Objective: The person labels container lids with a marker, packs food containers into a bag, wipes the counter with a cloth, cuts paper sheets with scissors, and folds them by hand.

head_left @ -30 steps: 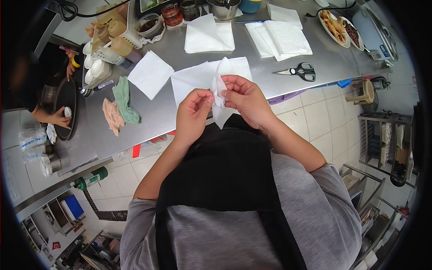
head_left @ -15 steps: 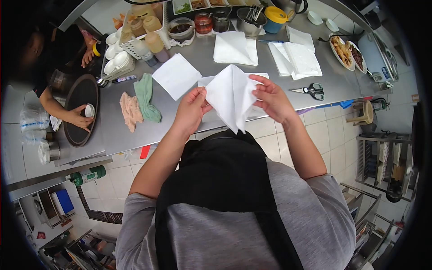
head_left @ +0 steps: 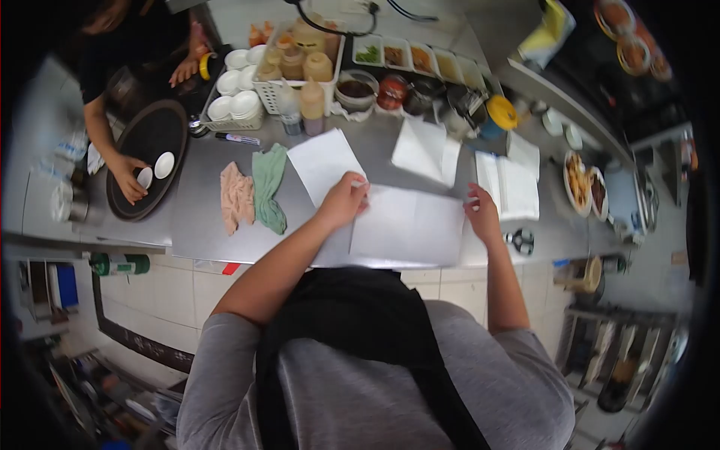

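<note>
A pale rectangular white sheet (head_left: pixel 407 229) lies low over the table's front edge area, between my two hands. My left hand (head_left: pixel 345 202) pinches at its upper left corner, beside another white sheet (head_left: pixel 324 161) lying at an angle. At the upper right corner my right hand (head_left: pixel 484 214) has its fingers curled against the edge; blur softens this contact. Behind are a folded white stack (head_left: pixel 426 150) and more folded white sheets (head_left: pixel 514 184). Black-handled scissors (head_left: pixel 520 241) lie right of my right hand.
A pink cloth (head_left: pixel 237 196) and a green cloth (head_left: pixel 268 187) lie left on the steel table (head_left: pixel 202 225). Squeeze bottles (head_left: pixel 313 105), white cups (head_left: pixel 244 105) and sauce containers (head_left: pixel 355 90) stand behind. Another person's hand (head_left: pixel 133 180) touches a cup on a round dark tray (head_left: pixel 169 124).
The view has tilted up towards the back of the table. My hands have moved farther apart, and the folded diamond-shaped napkin between them no longer shows in that form.
</note>
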Available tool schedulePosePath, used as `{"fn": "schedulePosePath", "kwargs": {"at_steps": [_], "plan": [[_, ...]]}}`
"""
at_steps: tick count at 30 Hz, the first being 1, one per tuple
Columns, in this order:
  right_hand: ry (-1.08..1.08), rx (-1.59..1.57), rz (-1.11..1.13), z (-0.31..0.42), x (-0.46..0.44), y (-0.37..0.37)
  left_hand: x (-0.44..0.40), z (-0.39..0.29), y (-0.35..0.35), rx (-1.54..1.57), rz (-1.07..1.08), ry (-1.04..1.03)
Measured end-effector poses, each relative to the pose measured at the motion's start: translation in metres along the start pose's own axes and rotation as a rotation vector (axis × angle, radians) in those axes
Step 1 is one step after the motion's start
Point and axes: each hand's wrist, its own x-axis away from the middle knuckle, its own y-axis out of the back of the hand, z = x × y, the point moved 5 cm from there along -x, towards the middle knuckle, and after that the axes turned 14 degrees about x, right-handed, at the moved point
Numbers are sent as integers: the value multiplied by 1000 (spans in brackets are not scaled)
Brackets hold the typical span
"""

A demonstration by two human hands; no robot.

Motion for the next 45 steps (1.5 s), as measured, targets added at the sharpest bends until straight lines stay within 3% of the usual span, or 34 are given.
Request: {"fn": "schedulePosePath", "kwargs": {"at_steps": [1, 3, 5, 7, 9, 11, 13, 14, 16, 17, 19, 21, 25, 29, 31, 32, 33, 35, 36, 38, 41, 45], "plan": [[100, 159, -147, 16, -11, 5, 10, -11, 4, -9, -61, -64], [205, 25, -283, 74, -45, 18, 30, -29, 19, -41, -178, -185], [345, -16, -342, 144, -92, 27, 50, -31, 48, -86, -317, -313], [334, -222, -306, 186, -165, 12, 71, -24, 76, -108, -423, -384], [360, -95, -299, 222, -239, -7, 97, -14, 104, -32, -605, -385], [358, -48, -254, 226, -324, -57, 124, -12, 119, -71, -713, -370], [365, 452, -231, 214, -391, -101, 149, -3, 131, -111, -814, -351], [371, 439, -228, 214, -402, -97, 161, 4, 138, -170, -902, -378], [133, 496, -187, 202, -423, -83, 176, 23, 155, -243, -988, -402], [132, 487, -183, 202, -425, -74, 181, 31, 163, -290, -1037, -423], [15, 527, 402, 189, -420, -85, 185, 40, 174, -331, -1090, -438], [-22, 426, 479, 189, -411, -77, 180, 26, 174, -588, -1058, -454], [-90, 284, 653, 183, -400, -82, 164, 8, 202, -693, -1108, -421], [-126, 272, 654, 179, -383, -43, 159, 3, 213, -661, -1118, -352], [111, 620, 476, 156, -403, -40, 159, 4, 212, -697, -1095, -373], [209, 812, 186, 164, -389, -22, 159, 4, 213, -715, -1089, -354], [197, 810, 185, 166, -373, -12, 160, 5, 214, -732, -1085, -333], [101, 773, -183, 186, -348, 24, 159, 6, 215, -732, -1077, -329], [97, 772, -186, 188, -344, 22, 159, 6, 215, -740, -1073, -339], [259, 629, -290, 202, -338, 20, 159, 5, 213, -751, -1071, -332], [325, 658, 143, 221, -343, -31, 159, 5, 214, -733, -1078, -345], [364, 747, -33, 232, -352, -71, 159, 5, 214, -725, -1075, -325]]}}
